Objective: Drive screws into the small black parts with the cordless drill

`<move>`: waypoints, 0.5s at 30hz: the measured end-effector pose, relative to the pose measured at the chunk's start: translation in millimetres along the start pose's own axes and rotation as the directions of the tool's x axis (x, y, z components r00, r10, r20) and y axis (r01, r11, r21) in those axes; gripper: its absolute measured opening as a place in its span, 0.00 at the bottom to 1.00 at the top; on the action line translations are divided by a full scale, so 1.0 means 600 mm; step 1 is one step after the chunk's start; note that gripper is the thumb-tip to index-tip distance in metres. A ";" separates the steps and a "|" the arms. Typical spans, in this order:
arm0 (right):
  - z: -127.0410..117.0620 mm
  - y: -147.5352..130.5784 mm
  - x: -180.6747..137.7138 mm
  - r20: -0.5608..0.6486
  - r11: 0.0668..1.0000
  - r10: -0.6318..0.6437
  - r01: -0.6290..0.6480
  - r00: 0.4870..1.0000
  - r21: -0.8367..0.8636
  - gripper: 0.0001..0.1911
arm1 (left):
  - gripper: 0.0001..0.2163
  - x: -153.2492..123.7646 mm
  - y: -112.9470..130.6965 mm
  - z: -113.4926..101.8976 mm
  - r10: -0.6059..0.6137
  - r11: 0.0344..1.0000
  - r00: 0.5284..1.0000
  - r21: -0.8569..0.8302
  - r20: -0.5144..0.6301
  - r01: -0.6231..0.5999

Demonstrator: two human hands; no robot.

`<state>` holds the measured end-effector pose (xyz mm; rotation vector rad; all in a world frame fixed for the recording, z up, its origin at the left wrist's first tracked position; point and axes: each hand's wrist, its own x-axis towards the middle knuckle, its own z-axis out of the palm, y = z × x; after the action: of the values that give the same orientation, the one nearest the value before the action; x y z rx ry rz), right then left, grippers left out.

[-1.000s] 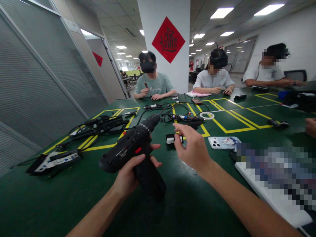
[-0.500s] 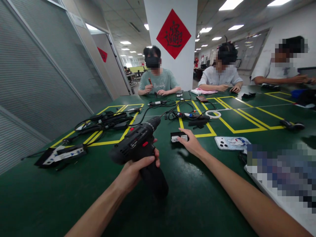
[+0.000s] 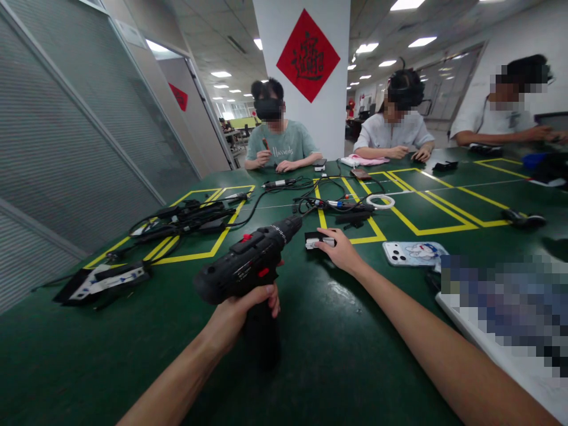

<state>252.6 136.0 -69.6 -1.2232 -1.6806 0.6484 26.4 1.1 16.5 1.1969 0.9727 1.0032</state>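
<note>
My left hand (image 3: 244,307) is wrapped round the grip of a black cordless drill (image 3: 248,260) with red buttons. The drill is held above the green table, its chuck tilted up and to the right, with a thin bit at the tip. My right hand (image 3: 341,251) has its thumb and fingers closed on a small black-and-white block (image 3: 314,242) at the table surface. What kind of thing the block is, I cannot make out. The drill's bit points past the block's left side, apart from it.
Tangled black cables (image 3: 186,219) lie at left, beside a black-and-white strip (image 3: 110,279). A white ring (image 3: 380,202) lies near more cables in yellow-taped areas. At right are a phone (image 3: 415,253) and a blurred-out object (image 3: 501,313). Three people sit across the table.
The drill has turned so its chuck points further right, and its handle has swung left. My right hand stays on the block. The whole view has shifted slightly.
</note>
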 end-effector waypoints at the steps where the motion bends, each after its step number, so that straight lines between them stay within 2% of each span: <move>1: 0.001 0.004 0.002 -0.001 1.000 -0.002 0.002 1.000 0.001 0.24 | 0.14 -0.004 0.003 0.003 -0.026 1.000 1.000 -0.011 0.015 0.026; 6: 0.005 0.017 0.004 0.015 1.000 -0.029 0.028 0.999 0.005 0.24 | 0.14 -0.028 0.014 0.024 -0.151 0.988 0.986 -0.030 0.063 0.154; 15: 0.000 0.017 0.009 0.010 0.999 -0.023 0.023 1.000 -0.044 0.24 | 0.16 -0.044 0.028 0.039 -0.245 0.956 0.967 0.151 -0.069 0.253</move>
<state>256.6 144.8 -76.3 -1.2321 -1.7224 0.6067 40.5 -28.7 37.2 1.1493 1.2286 0.7687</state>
